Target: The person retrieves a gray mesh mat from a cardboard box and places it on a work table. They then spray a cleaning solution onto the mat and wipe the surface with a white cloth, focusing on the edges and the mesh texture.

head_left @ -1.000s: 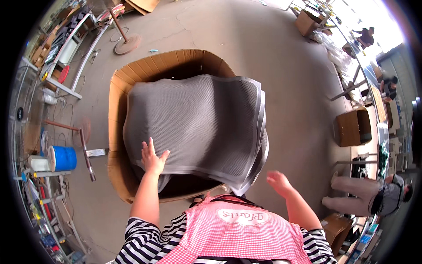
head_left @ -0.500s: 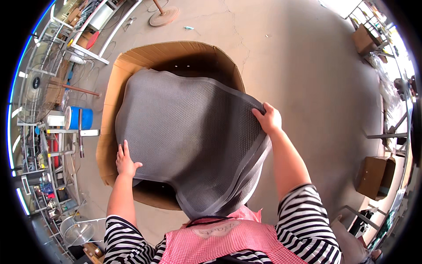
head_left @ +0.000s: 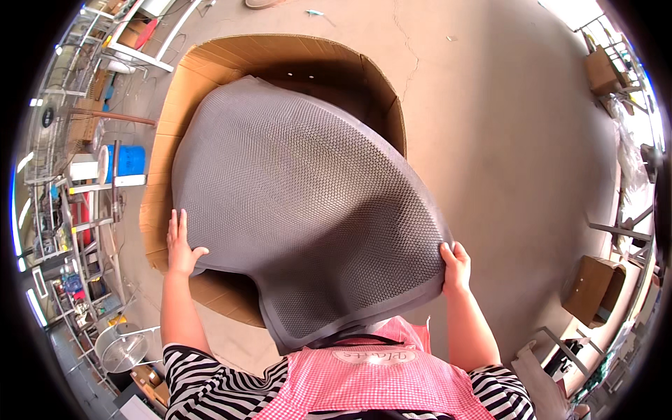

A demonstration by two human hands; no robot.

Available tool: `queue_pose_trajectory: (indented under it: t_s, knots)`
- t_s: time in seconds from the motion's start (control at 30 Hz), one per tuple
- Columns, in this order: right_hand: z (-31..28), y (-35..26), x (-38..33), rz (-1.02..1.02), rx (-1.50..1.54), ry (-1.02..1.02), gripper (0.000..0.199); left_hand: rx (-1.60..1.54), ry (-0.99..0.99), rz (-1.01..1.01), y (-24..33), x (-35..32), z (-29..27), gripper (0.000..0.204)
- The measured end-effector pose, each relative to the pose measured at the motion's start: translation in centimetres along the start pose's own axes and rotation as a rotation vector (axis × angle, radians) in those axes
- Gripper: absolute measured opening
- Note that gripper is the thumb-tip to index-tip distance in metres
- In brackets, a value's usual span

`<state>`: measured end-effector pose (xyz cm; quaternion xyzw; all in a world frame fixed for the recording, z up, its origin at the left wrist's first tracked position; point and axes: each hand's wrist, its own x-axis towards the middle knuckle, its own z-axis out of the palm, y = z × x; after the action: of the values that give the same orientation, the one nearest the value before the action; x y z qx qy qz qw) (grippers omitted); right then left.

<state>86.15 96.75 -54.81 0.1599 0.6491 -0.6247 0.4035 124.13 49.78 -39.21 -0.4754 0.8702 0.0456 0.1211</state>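
Note:
A large grey mat (head_left: 280, 175) with a honeycomb texture and a smooth border lies bent over a big open cardboard box (head_left: 157, 168). Its far left part sits inside the box walls, while its near right part hangs out over the rim toward my apron. At the right corner of the mat my right hand (head_left: 456, 269) grips the edge, thumb on top and fingers partly hidden beneath. My left hand (head_left: 182, 246) rests against the mat's left edge by the box wall, fingers stretched out and thumb apart.
To the left stand metal racks with a blue spool (head_left: 129, 161) and a standing fan (head_left: 49, 119). A wire basket (head_left: 122, 348) is at the lower left. On the right are shelving and a brown carton (head_left: 595, 290). A small light-blue item (head_left: 315, 12) lies on the concrete floor.
My right hand has come down and nearer, drawing the mat's right corner with it. The mat's right side now spreads flatter. My left hand stays at the left edge.

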Motion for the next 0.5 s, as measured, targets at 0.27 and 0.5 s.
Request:
queue_pose_trajectory:
  t_s: [0.27, 0.5]
  knots:
    - [1.9, 5.5, 1.1, 0.041, -0.103, -0.065, 0.011, 0.107, 0.005, -0.032, -1.7, 2.0, -0.5, 0.125]
    - [3.7, 7.0, -0.7, -0.049, -0.268, -0.002, 0.019, 0.049, 0.094, 0.084, -4.6, 3.5, -0.2, 0.121]
